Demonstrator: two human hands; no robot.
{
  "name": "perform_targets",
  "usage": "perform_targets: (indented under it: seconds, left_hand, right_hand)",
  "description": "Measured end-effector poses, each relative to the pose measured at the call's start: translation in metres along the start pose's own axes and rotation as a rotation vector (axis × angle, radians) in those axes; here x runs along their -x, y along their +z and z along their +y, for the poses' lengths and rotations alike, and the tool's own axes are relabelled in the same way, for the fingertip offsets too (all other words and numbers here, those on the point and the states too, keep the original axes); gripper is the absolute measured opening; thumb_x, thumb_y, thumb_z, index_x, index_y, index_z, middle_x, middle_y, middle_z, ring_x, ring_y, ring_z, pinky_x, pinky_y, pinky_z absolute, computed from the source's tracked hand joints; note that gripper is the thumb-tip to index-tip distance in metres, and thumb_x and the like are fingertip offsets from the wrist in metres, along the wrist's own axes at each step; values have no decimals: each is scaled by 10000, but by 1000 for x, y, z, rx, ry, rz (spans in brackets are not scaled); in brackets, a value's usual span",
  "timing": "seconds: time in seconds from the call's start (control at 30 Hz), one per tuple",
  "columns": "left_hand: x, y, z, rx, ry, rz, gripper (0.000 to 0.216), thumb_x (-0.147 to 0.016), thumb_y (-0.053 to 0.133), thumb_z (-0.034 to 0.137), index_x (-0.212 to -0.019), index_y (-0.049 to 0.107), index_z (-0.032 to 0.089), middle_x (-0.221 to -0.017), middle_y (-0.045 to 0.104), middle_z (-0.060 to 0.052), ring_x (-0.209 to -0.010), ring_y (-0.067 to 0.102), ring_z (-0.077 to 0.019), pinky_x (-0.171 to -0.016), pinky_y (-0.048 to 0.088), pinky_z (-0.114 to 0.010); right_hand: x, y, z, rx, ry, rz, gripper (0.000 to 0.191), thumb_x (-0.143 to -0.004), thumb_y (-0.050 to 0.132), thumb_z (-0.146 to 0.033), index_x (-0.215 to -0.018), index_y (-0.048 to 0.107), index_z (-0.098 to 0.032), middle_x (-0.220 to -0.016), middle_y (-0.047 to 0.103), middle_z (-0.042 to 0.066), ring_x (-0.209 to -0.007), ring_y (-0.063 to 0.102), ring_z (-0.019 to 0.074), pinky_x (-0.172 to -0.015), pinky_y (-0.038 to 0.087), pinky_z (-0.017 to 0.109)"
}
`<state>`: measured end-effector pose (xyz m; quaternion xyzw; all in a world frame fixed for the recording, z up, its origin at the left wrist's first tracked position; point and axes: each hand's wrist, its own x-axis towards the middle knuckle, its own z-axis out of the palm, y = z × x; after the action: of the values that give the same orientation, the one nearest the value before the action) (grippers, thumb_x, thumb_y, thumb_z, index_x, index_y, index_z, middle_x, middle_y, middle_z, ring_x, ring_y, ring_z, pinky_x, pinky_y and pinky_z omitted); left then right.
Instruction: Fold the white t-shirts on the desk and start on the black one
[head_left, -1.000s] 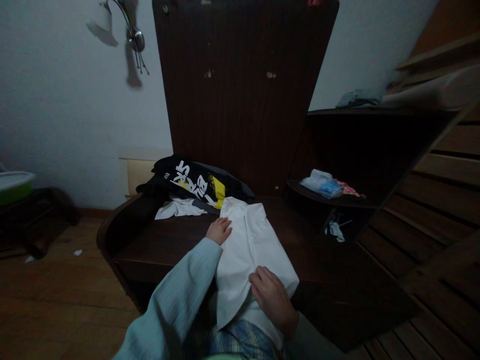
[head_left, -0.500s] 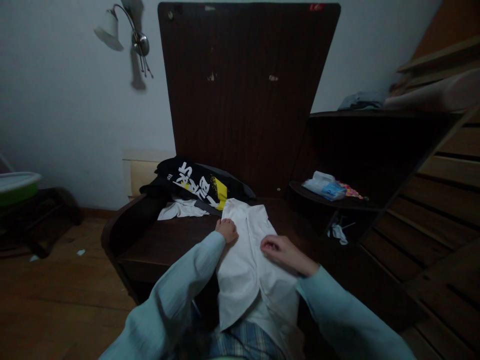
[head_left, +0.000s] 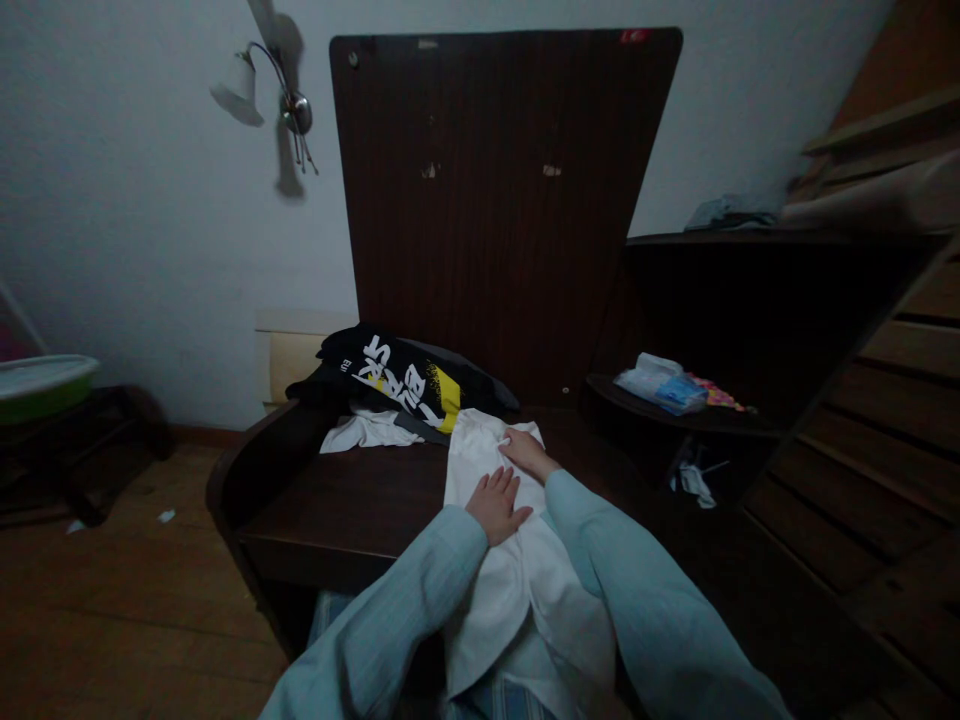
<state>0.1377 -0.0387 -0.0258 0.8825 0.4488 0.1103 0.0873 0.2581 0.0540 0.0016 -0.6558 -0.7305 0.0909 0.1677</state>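
A white shirt (head_left: pixel 484 580) lies lengthwise over the dark wooden seat, its curved lower hem hanging toward my lap. My left hand (head_left: pixel 499 507) rests flat on the middle of the shirt, fingers spread and open. Farther up, near the shirt's far end, my right hand (head_left: pixel 527 453) is closed, its bent fingertips pinching the cloth, which puckers there. Part of the shirt is hidden beneath my hands and sleeves.
Behind the shirt lies a black printed garment (head_left: pixel 405 380), with a white cloth (head_left: pixel 367 430) partly under it. A dark wooden board (head_left: pixel 495 210) rises at the back. To the right, a corner shelf (head_left: pixel 600 385) holds a plastic packet (head_left: pixel 660 385). A green basin (head_left: pixel 45 390) stands left.
My left hand has moved right from the shirt's left edge onto its middle. My right hand has gone farther up toward the shirt's far end. The view has shifted slightly.
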Motion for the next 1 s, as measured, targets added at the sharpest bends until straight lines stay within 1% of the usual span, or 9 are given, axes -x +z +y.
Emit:
perform_targets:
  seconds: [0.17, 0.33, 0.4, 0.47, 0.5, 0.6, 0.73, 0.83, 1.0]
  left_hand:
    - [1, -1, 2, 22, 15, 23, 589, -848, 249, 486, -1309, 307, 124, -1418, 225, -133, -1302, 181, -260, -1021, 210, -459]
    - [1, -1, 1, 17, 20, 72, 538, -842, 307, 465, -1267, 354, 138, -1353, 347, -149, -1259, 277, -261, -1006, 247, -452]
    - [1, 0, 0, 14, 30, 124, 471, -835, 355, 431, -1200, 429, 142, -1310, 398, -143, -1222, 329, -251, -999, 272, -418]
    - [0, 0, -1, 20, 32, 166, 415, -830, 382, 398, -1137, 479, 137, -1277, 425, -137, -1192, 361, -238, -994, 288, -384]
    - [0, 1, -1, 24, 21, 176, 412, -830, 385, 390, -1131, 482, 126, -1268, 429, -143, -1187, 365, -238, -994, 289, -375]
    - [-2, 3, -3, 30, -29, 160, 498, -830, 372, 399, -1204, 412, 71, -1293, 395, -182, -1212, 335, -263, -1006, 269, -385]
    - [-4, 6, -5, 40, -44, 133, 547, -837, 339, 406, -1264, 334, 64, -1326, 364, -185, -1236, 304, -269, -1012, 251, -408]
    - [-4, 4, -4, 62, -43, 155, 489, -838, 348, 385, -1242, 375, 111, -1292, 414, -146, -1203, 343, -247, -1002, 269, -391]
    - [-3, -2, -3, 147, -42, 240, 384, -831, 389, 314, -1176, 479, 169, -1063, 543, -87, -1032, 452, -198, -927, 356, -326]
  right_hand:
    - [-2, 8, 0, 18, 94, 101, 303, -795, 376, -188, -1044, 539, -130, -953, 633, 146, -857, 593, 229, -662, 398, 279]
    - [-2, 17, -7, -82, -1, 191, 320, -824, 325, -116, -1087, 496, -177, -970, 634, 66, -874, 583, 146, -693, 393, 218]
    - [-2, 18, -6, -101, 19, 269, 307, -823, 326, -112, -1071, 497, -176, -992, 624, 56, -887, 573, 132, -707, 388, 206]
    - [-1, 17, -4, -96, 83, 345, 259, -823, 350, -154, -1021, 517, -162, -968, 625, 68, -866, 575, 147, -698, 388, 219]
    - [0, 17, -2, -82, 111, 350, 229, -819, 377, -197, -981, 534, -158, -937, 629, 72, -845, 578, 159, -686, 389, 228]
    - [2, 18, -1, -10, 122, 254, 214, -773, 466, -304, -879, 572, -151, -886, 633, 88, -816, 581, 187, -660, 388, 246]
    - [4, 20, -5, 69, 83, 186, 198, -752, 458, -228, -848, 597, -125, -963, 613, 135, -853, 579, 202, -670, 382, 257]
    - [4, 17, -6, 63, 71, 171, 200, -760, 430, -193, -827, 608, -133, -949, 620, 125, -842, 582, 191, -672, 378, 252]
    - [3, 12, -7, 41, 63, 151, 190, -763, 424, -185, -787, 611, -159, -905, 639, 81, -827, 583, 165, -658, 372, 229]
